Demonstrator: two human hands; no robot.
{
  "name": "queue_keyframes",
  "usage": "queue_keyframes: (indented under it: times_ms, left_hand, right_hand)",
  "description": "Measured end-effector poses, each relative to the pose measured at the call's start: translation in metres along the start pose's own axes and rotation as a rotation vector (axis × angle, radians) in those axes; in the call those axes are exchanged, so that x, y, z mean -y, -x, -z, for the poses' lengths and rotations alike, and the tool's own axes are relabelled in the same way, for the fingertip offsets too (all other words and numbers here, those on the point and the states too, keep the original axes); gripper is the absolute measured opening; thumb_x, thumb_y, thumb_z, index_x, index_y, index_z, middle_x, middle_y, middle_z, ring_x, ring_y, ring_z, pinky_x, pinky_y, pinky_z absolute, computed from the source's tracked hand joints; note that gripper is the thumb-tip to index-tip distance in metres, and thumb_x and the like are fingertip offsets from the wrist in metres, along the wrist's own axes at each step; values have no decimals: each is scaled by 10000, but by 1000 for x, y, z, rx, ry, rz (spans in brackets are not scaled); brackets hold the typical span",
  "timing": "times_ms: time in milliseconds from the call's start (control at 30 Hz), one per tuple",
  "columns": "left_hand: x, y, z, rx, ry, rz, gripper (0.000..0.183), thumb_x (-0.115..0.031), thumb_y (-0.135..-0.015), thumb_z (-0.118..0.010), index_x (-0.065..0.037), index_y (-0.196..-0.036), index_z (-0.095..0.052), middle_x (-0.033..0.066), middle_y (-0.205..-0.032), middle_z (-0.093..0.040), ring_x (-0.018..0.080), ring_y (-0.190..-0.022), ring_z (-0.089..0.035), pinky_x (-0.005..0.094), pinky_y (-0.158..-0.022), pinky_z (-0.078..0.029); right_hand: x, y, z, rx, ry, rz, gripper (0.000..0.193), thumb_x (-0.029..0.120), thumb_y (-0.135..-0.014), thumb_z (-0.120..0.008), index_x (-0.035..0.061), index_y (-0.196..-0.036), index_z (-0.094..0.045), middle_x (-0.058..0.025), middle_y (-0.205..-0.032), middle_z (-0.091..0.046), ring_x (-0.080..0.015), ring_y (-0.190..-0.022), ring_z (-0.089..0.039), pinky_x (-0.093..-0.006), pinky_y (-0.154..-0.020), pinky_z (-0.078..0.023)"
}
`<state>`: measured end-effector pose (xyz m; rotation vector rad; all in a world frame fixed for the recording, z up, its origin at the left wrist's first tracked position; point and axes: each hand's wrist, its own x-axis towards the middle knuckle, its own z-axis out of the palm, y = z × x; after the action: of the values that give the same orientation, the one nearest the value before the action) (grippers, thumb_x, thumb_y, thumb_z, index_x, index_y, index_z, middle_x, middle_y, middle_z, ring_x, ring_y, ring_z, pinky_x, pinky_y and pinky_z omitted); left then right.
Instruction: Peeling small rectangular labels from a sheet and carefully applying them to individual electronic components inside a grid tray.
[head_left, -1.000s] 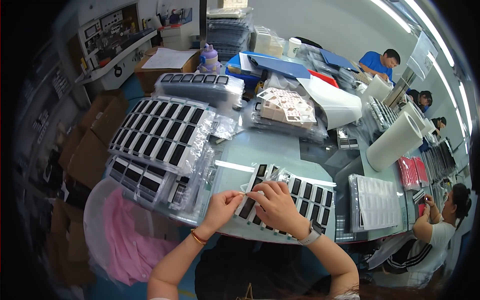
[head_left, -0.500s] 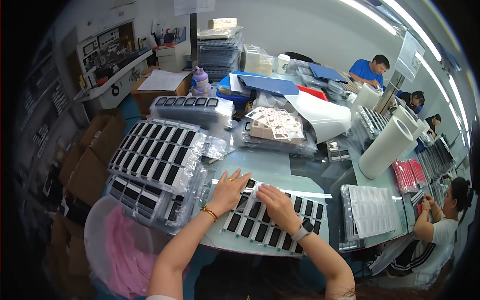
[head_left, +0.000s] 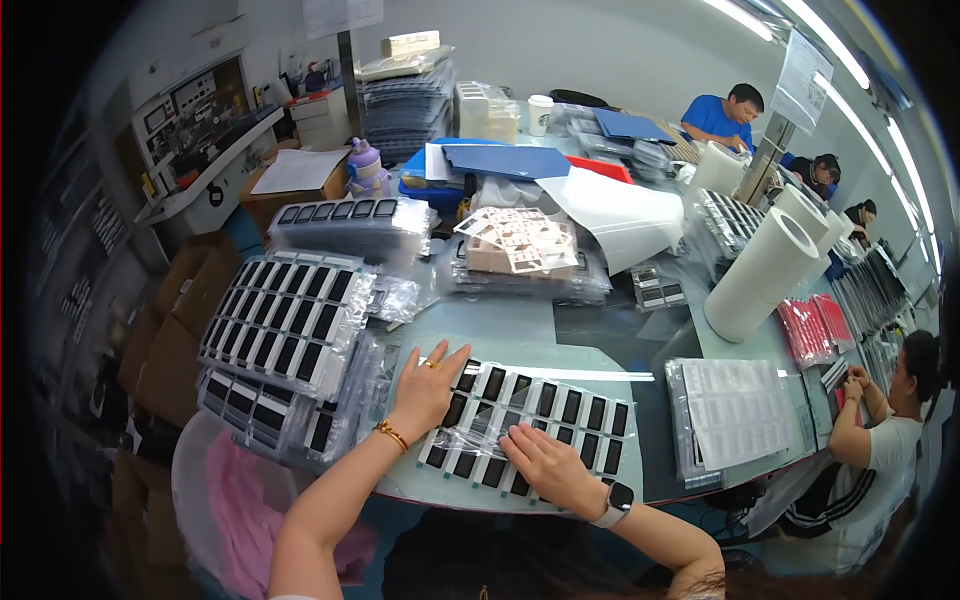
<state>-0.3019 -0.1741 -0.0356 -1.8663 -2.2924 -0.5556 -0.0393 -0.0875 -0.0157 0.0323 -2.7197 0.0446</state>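
A sheet of black rectangular panels in rows, with clear film over part of it [head_left: 571, 405], lies on the table in front of me. My left hand [head_left: 428, 388] rests flat at its upper left corner, fingers stretched out. Lower down, near the middle of the sheet, my right hand [head_left: 550, 468] presses its bent, closed fingertips onto the film. Whatever may be under those fingertips is hidden. The film looks wrinkled and shiny between the two hands.
Stacked panel trays [head_left: 285, 320] stand at the left, above a clear bin with pink cloth [head_left: 235, 500]. Printed sheets [head_left: 520, 238] top a pile behind. At the right are white trays [head_left: 735, 410], a white roll [head_left: 760, 275] and a seated co-worker [head_left: 895, 440].
My right hand has moved down across the sheet, toward me, from near its upper left edge. A small white wad at its fingertips no longer shows. My left hand stays at the corner.
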Motion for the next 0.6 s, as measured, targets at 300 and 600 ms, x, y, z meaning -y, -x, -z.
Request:
queue_keyframes:
  times_ms: [300,600]
  left_hand:
    - [-3,-2,5,-4,23,34,637,1,-867,-481,-141,-1488,-509,129,-1378,-635,309,-1387,-510,565,-1175,-317]
    - [-2,-2,6,17,39,50,667,24,-855,-476,-143,-1501,-485,99,-1355,-660,293,-1418,-481,577,-1190,-287]
  right_hand:
    - [7,12,8,42,-8,-27,375,75,-886,-613,-50,-1240,-623,-211,-1274,-659,-339,-1198,-660,-406,-998,-554]
    - [19,21,12,54,28,-65,370,68,-889,-613,-43,-1241,-637,-213,-1272,-662,-340,-1212,-654,-404,-1004,-547]
